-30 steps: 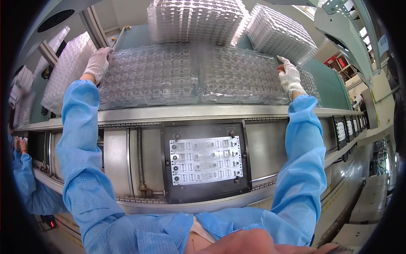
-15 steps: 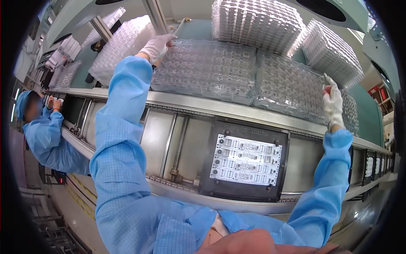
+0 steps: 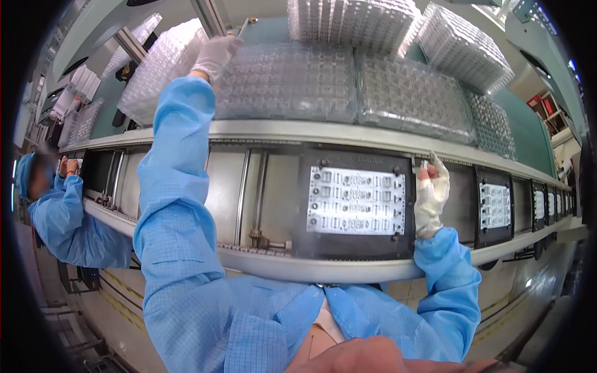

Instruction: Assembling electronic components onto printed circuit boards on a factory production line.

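Note:
My left hand (image 3: 216, 56), in a white glove, reaches to the far left corner of a clear plastic tray (image 3: 286, 81) with many small pockets. Its fingers are drawn together there; whatever they pinch is hidden. My right hand (image 3: 431, 196), gloved with bare fingertips showing, is over the line at the right edge of a black carrier plate (image 3: 357, 245). Thumb and fingers curl together in a pinch, around something too small to make out. White circuit board strips (image 3: 356, 202) lie on the plate, just left of this hand.
A second clear tray (image 3: 413, 99) sits to the right, with tall tray stacks (image 3: 354, 18) behind. The metal rail (image 3: 267, 130) separates trays from conveyor. More loaded carriers (image 3: 495, 205) line up rightward. At far left another person (image 3: 68, 211) in blue works along the line.
My right hand has come from the right tray's edge down to the carrier plate, its fingers now curled. My left hand stays at the left tray's far corner. The view has shifted somewhat.

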A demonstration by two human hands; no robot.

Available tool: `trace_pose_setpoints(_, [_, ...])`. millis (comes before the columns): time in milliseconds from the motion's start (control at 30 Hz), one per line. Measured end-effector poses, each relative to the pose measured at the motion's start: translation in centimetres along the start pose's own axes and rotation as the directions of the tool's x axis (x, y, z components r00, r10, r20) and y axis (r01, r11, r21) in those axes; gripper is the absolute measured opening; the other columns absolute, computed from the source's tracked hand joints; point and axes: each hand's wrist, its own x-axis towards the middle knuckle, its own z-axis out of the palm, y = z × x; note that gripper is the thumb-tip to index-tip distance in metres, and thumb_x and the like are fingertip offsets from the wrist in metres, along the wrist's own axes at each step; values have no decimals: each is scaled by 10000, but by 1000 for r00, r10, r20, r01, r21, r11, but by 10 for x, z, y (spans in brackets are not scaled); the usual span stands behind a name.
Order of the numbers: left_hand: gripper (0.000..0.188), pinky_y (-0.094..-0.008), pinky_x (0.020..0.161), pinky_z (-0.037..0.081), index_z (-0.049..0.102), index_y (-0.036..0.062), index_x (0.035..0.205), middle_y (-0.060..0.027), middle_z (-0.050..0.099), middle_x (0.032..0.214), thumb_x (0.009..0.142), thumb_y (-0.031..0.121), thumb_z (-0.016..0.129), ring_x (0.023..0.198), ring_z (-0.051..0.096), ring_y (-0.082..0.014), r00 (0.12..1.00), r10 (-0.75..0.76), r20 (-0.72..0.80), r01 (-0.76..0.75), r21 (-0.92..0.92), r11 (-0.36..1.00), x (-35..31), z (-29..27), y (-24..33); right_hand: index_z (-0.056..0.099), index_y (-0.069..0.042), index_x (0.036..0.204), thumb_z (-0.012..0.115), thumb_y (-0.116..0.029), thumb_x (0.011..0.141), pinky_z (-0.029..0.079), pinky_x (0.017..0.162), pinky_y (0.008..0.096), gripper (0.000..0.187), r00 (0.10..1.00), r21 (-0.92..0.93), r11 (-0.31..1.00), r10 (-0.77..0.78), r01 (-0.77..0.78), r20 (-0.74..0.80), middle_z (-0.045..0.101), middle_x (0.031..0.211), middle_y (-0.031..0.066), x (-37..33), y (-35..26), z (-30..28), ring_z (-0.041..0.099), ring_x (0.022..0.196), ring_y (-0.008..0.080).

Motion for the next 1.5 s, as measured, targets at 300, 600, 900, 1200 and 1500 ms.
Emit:
trace_pose_setpoints(300, [648, -357, 755, 531, 572, 133, 1381, -67, 645, 848, 778, -93, 639, 792, 632, -228, 924, 370, 93, -242, -608, 756, -159, -84, 250, 588, -20, 1326, 675, -101, 923, 509, 799, 286, 420, 996, -126, 992, 36, -26, 84, 623, 997, 56, 11, -11, 10, 579, 867, 126])
trace_pose_setpoints(600, [502, -384, 782, 493, 588, 68, 1304, -63, 648, 842, 814, -30, 643, 818, 610, -278, 909, 406, 94, -310, -498, 810, -227, -66, 287, 615, -29, 1300, 682, -123, 912, 513, 783, 292, 405, 990, -212, 976, -19, 49, 143, 629, 998, 55, 14, -15, 14, 587, 870, 137])
trace_pose_setpoints(900, [442, -386, 829, 476, 590, 55, 1279, -83, 631, 838, 843, 27, 655, 849, 607, -284, 810, 496, 314, -397, -330, 857, -218, -67, 293, 589, -3, 1300, 686, -128, 925, 519, 802, 275, 406, 974, -253, 966, 11, 48, 227, 647, 1022, 62, 8, -10, 12, 604, 883, 123])
trace_pose_setpoints(1200, [505, -383, 786, 486, 605, 89, 1268, -51, 636, 830, 778, 8, 697, 809, 598, -271, 859, 429, 278, -201, -588, 784, -211, -63, 285, 644, -57, 1241, 706, -127, 895, 531, 744, 287, 359, 980, -246, 969, 19, 31, 200, 648, 962, 45, 4, -15, 14, 608, 837, 126])
trace_pose_setpoints(1500, [467, -382, 775, 476, 609, 127, 1230, -57, 641, 858, 775, 29, 647, 833, 600, -276, 798, 519, 308, -372, -426, 825, -211, -63, 290, 682, -86, 1225, 718, -101, 861, 528, 755, 289, 366, 972, -282, 955, -27, 95, 235, 665, 896, 41, 0, -26, 12, 615, 804, 131])
